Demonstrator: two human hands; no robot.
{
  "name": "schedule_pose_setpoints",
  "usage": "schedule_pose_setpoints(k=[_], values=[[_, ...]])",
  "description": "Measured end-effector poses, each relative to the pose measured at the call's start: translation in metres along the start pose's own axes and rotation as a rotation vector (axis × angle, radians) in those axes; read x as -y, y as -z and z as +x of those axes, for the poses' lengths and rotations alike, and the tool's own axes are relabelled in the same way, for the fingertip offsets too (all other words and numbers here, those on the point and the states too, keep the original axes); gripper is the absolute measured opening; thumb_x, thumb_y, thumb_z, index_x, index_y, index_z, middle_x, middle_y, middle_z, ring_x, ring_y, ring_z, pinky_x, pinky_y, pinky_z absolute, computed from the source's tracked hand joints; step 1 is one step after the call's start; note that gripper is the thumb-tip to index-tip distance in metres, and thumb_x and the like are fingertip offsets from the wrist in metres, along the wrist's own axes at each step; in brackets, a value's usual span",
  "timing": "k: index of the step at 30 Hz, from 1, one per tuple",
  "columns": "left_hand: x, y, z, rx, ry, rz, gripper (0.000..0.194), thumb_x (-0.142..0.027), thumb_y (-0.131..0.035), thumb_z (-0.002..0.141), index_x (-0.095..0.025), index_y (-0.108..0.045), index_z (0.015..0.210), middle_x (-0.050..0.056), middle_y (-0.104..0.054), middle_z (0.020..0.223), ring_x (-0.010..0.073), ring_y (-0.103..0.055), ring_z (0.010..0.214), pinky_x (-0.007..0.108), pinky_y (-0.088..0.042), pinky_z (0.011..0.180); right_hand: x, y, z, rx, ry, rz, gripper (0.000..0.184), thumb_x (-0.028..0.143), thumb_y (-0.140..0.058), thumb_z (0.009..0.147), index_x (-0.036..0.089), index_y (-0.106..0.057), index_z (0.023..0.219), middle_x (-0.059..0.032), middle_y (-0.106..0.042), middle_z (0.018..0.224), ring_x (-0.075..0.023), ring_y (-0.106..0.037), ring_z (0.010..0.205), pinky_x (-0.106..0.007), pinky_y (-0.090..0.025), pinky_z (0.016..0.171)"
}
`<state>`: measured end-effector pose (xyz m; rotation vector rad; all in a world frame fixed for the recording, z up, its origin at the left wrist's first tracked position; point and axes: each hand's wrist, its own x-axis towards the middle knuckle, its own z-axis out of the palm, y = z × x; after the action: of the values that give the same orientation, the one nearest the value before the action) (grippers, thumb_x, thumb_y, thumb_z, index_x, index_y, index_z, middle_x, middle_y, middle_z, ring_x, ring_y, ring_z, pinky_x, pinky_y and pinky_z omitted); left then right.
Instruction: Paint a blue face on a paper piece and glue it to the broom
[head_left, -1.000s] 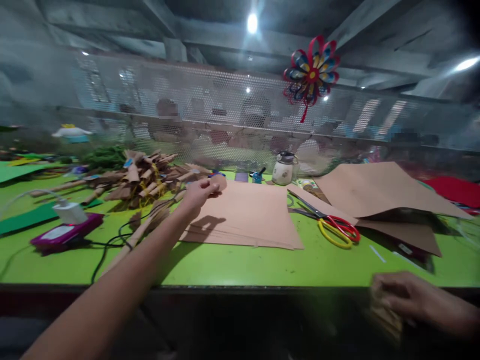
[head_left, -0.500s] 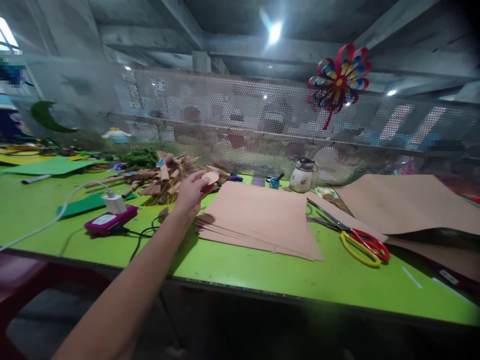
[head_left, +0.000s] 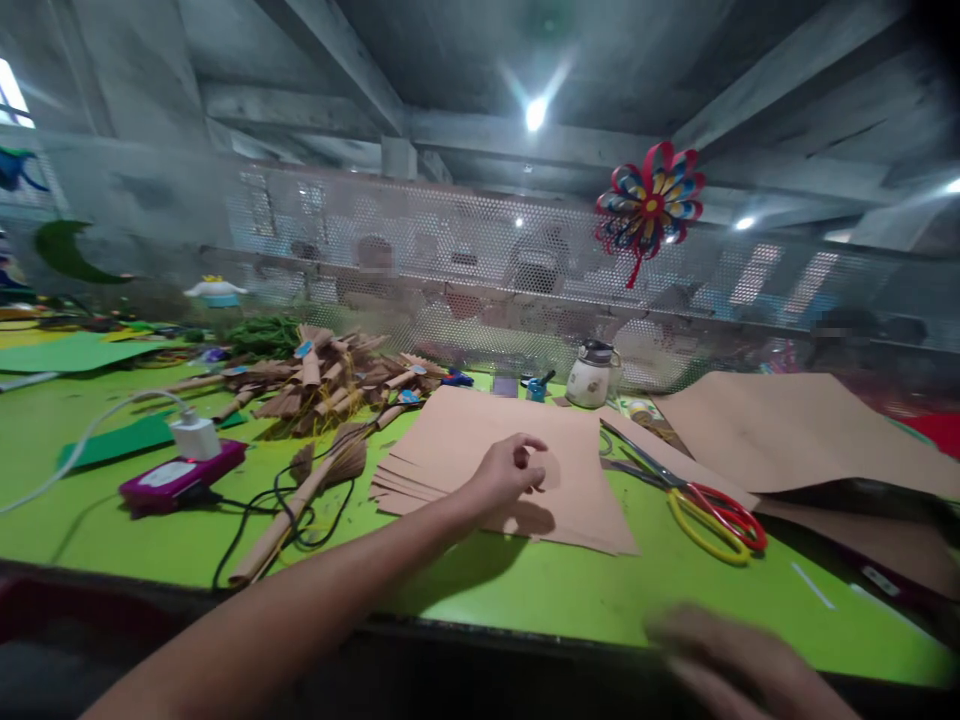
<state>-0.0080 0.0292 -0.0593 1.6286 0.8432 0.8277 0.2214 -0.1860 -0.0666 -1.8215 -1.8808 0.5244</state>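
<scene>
Above the brown paper stack (head_left: 450,440), my left hand (head_left: 511,470) is closed, thumb and forefinger pinching a small round disc (head_left: 549,468) of nearly the same brown as the sheets. A shadow of the hand falls on the top sheet. At the table's front edge on the right, my right hand (head_left: 731,655) is smeared by motion, and its fingers cannot be made out. Between my hands and farther back lie large scissors (head_left: 716,520) with one red and one yellow handle.
Rolled and pleated brown paper pieces (head_left: 322,385) are heaped at the back left. A purple power strip (head_left: 184,475) with a white plug and black cord lies left. A white jug (head_left: 590,375) stands behind the stack. Larger brown sheets (head_left: 810,430) spread at right.
My left hand first went left toward the heap with the disc, then came right and nearer, over the paper stack. My right hand left the view and is back at lower right.
</scene>
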Motion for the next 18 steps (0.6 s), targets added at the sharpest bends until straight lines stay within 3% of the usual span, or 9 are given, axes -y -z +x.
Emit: schedule_pose_setpoints(k=[2,3,5,8,13,16,18], values=[[-0.007,-0.006,-0.002,0.027,-0.089,0.030,0.029,-0.034,-0.061,0.094,-0.015,-0.060,0.117,0.007,-0.065,0.108,0.0172,-0.065,0.087,0.035,-0.058,0.075,0.017,0.013,0.045,-0.041,0.057,0.052,0.031,0.054,-0.059,0.089,0.040,-0.070,0.114,-0.0096,-0.067,0.121,-0.0306,-0.063,0.111,-0.046,-0.054,0.089],[-0.011,-0.006,-0.004,0.028,-0.136,0.044,0.029,-0.034,-0.062,0.094,-0.015,-0.061,0.116,0.006,-0.065,0.107,0.0170,-0.065,0.087,0.035,-0.057,0.075,0.027,0.016,0.069,-0.069,0.090,0.150,0.036,0.055,-0.057,0.089,0.031,-0.071,0.114,-0.0127,-0.068,0.119,-0.0309,-0.064,0.106,-0.046,-0.054,0.087],[-0.014,-0.003,-0.006,0.013,-0.219,0.066,0.026,-0.032,-0.062,0.094,-0.016,-0.061,0.114,0.006,-0.065,0.105,0.0169,-0.064,0.087,0.036,-0.056,0.077,0.046,0.015,0.111,-0.010,0.111,0.355,0.042,0.057,-0.061,0.085,0.021,-0.072,0.103,-0.0134,-0.071,0.102,-0.0265,-0.066,0.087,-0.039,-0.054,0.071],[-0.011,0.005,-0.005,-0.013,-0.271,0.087,0.024,-0.030,-0.065,0.092,-0.016,-0.062,0.111,0.004,-0.065,0.099,0.0158,-0.063,0.083,0.035,-0.055,0.077,0.062,0.000,0.156,0.125,0.090,0.636,0.045,0.060,-0.070,0.076,0.015,-0.068,0.079,-0.0053,-0.065,0.070,-0.0158,-0.059,0.061,-0.029,-0.046,0.057],[0.010,0.015,0.006,-0.028,-0.185,0.068,0.031,-0.029,-0.068,0.087,-0.015,-0.059,0.113,-0.003,-0.059,0.076,0.0123,-0.058,0.065,0.028,-0.050,0.062,0.056,-0.024,0.193,0.145,0.071,0.696,0.048,0.061,-0.077,0.065,0.015,-0.062,0.068,0.0025,-0.055,0.054,-0.0092,-0.046,0.048,-0.024,-0.034,0.049],[0.025,0.017,0.010,-0.082,-0.123,0.033,0.047,-0.030,-0.069,0.080,-0.018,-0.054,0.123,-0.008,-0.049,0.064,0.0116,-0.054,0.056,0.024,-0.043,0.055,0.051,-0.028,0.208,0.191,0.069,0.661,0.046,0.058,-0.078,0.064,0.016,-0.060,0.062,0.0035,-0.052,0.049,-0.0086,-0.044,0.046,-0.023,-0.033,0.048],[0.033,0.018,0.011,-0.132,-0.097,0.027,0.050,-0.032,-0.065,0.078,-0.021,-0.051,0.125,-0.007,-0.050,0.066,0.0117,-0.053,0.056,0.023,-0.041,0.054,0.049,-0.030,0.217,0.230,0.070,0.614,0.043,0.054,-0.078,0.066,0.016,-0.059,0.059,0.0038,-0.051,0.048,-0.0085,-0.043,0.045,-0.023,-0.034,0.047]])
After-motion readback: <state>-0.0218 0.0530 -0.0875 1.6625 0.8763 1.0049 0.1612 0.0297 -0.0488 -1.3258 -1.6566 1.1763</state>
